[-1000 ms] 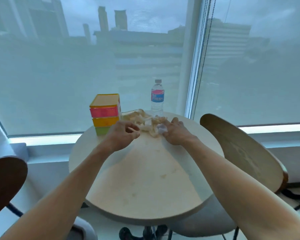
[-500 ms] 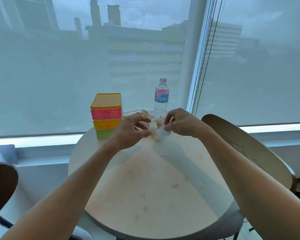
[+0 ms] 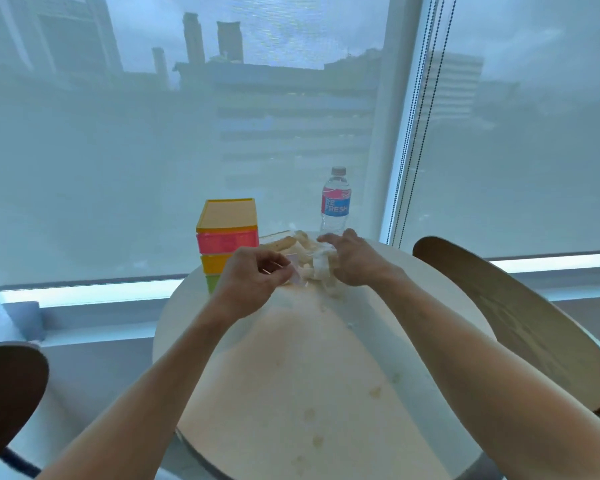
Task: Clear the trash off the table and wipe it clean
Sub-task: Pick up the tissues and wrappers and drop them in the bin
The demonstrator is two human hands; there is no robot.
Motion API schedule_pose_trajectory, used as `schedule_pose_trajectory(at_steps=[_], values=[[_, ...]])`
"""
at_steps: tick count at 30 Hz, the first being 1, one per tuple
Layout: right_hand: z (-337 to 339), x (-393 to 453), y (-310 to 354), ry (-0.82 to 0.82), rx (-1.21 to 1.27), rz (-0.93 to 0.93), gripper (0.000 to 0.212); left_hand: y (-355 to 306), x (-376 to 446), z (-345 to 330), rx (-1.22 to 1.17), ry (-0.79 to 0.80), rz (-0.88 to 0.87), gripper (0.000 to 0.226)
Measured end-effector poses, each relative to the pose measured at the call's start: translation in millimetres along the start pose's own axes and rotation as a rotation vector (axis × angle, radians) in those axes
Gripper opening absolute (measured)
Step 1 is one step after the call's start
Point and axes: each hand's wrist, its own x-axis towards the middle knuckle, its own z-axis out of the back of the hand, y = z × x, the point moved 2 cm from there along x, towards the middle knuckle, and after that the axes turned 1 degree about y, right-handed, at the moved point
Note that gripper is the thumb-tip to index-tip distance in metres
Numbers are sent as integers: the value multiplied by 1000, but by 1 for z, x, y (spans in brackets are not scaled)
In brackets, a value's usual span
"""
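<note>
Bottle label [image 3: 336,205] seemingly reads "RE FRESH".

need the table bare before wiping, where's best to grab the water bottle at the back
Take the water bottle round its labelled middle, coming from the right side with the right hand. It stands upright at the far edge of the table, with the trash pile in front and the stacked coloured boxes off to its left, so the right flank looks freest.

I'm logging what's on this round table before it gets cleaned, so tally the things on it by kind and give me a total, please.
Water bottle: 1
Stack of coloured boxes: 1
Pile of crumpled wrappers and scraps, with both hands in it: 1
Total: 3

The pieces in the pile are too tangled to count singly. The table also has stains.
</note>
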Motion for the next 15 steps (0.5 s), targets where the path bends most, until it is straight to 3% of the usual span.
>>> schedule_pose_trajectory(at_steps=[4, 9, 15], values=[[-13, 5, -10, -101, -4, 14, 32, 3, -4, 7, -16, 8, 16, 4], [6, -3, -12, -331, 401, -38, 18, 4, -8, 6, -37, 18, 42, 5], [35, -21, -17, -375, 676, -40, 11, -13, -16, -10, -57, 56, 55, 1]])
